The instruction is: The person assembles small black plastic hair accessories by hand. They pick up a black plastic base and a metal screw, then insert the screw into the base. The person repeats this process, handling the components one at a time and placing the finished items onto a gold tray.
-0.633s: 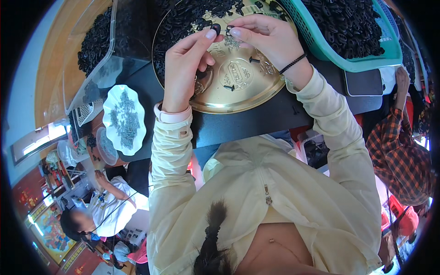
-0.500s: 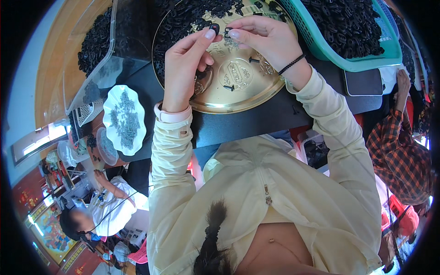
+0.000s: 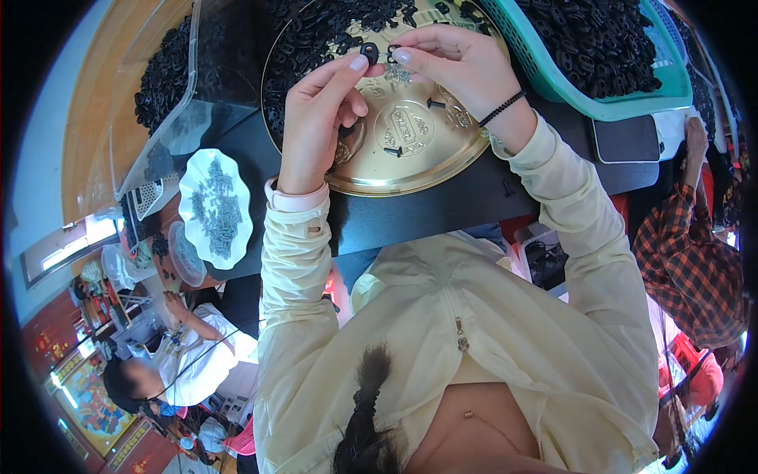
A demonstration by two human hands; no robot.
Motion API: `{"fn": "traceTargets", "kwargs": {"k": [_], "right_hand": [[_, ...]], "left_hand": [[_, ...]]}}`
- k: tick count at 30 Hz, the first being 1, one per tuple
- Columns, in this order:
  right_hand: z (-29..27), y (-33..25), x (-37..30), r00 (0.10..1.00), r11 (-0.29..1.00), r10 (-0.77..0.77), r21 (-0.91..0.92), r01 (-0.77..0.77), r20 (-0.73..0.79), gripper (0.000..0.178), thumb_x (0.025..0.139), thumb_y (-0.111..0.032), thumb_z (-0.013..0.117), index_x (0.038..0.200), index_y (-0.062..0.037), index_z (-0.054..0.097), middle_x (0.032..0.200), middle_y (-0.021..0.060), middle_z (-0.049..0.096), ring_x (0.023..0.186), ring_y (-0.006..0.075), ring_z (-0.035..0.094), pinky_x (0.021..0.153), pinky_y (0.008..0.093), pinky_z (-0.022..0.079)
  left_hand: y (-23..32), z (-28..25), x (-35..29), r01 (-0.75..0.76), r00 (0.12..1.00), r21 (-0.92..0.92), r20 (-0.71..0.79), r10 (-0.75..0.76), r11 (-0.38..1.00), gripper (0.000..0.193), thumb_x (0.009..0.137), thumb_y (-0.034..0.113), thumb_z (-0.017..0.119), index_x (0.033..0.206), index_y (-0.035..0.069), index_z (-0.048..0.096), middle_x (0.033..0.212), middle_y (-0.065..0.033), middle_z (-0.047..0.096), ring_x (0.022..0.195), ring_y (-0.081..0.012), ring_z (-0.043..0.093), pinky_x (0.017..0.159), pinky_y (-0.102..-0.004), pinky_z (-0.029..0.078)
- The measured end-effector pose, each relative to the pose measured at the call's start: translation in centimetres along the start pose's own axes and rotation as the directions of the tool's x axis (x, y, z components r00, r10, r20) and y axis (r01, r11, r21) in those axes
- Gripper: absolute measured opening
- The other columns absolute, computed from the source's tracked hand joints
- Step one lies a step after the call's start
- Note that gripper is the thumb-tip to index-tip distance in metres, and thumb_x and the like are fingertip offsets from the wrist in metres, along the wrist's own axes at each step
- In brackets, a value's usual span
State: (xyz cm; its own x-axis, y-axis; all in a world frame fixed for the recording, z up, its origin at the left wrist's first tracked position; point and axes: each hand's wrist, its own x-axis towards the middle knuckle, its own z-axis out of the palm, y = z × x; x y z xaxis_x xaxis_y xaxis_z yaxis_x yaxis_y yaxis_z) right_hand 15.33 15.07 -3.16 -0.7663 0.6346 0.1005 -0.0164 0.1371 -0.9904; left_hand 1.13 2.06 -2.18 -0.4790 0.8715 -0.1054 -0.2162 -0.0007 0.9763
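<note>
Over a round gold tray [image 3: 371,180], my two hands hover close together. My left hand [image 3: 316,107] pinches a small black plastic piece with a rounded end and a hole [image 3: 369,53] between thumb and fingers. A smaller black part [image 3: 392,54] sits in the pinch of my right hand [image 3: 466,67]; its exact kind is too small to make out. Many black plastic pieces [image 3: 296,59] lie heaped along the tray's far and left side. Two loose black pegs, one nearer [image 3: 393,152] and one farther right [image 3: 435,103], lie on the tray's bare metal.
A white scalloped dish [image 3: 189,209] of small metal-looking parts stands at the left, by a clear plastic bin [image 3: 162,118] with black pieces. At the far right, a green basket [image 3: 584,109] holds more; a dark flat phone-like device [image 3: 625,141] lies beside it. Other people sit on both sides.
My hands stay almost in place. The black piece in my left hand has turned slightly, and its hole shows more plainly now.
</note>
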Motion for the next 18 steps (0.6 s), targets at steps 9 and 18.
{"fn": "traceTargets", "kwargs": {"k": [9, 18], "right_hand": [[0.1, 0.7, 0.2, 1.000, 0.998, -0.008, 0.055, 0.008, 0.003, 0.026, 0.084, -0.015, 0.067, 0.106, -0.0004, 0.064, 0.095, 0.0039, 0.066, 0.083, 0.0083, 0.061, 0.072, 0.0207, 0.051], [0.4, 0.4, -0.1, 0.987, 0.990, -0.138, 0.001, 0.139, -0.085, 0.022, 0.081, -0.018, 0.068, 0.099, -0.0053, 0.069, 0.083, 0.0054, 0.068, 0.076, 0.0109, 0.064, 0.070, 0.0232, 0.050]], "left_hand": [[-0.1, 0.4, 0.0, -0.043, 0.999, 0.087, -0.022, 0.045, 0.995, 0.024, 0.088, 0.016, 0.061, 0.107, 0.002, 0.062, 0.096, -0.0071, 0.067, 0.061, -0.0040, 0.050, 0.050, -0.0157, 0.036], [-0.1, 0.9, -0.2, -0.085, 0.994, 0.179, -0.052, 0.096, 0.980, 0.024, 0.087, 0.016, 0.063, 0.107, 0.001, 0.063, 0.092, -0.0040, 0.068, 0.060, -0.0026, 0.052, 0.048, -0.0149, 0.038]]}}
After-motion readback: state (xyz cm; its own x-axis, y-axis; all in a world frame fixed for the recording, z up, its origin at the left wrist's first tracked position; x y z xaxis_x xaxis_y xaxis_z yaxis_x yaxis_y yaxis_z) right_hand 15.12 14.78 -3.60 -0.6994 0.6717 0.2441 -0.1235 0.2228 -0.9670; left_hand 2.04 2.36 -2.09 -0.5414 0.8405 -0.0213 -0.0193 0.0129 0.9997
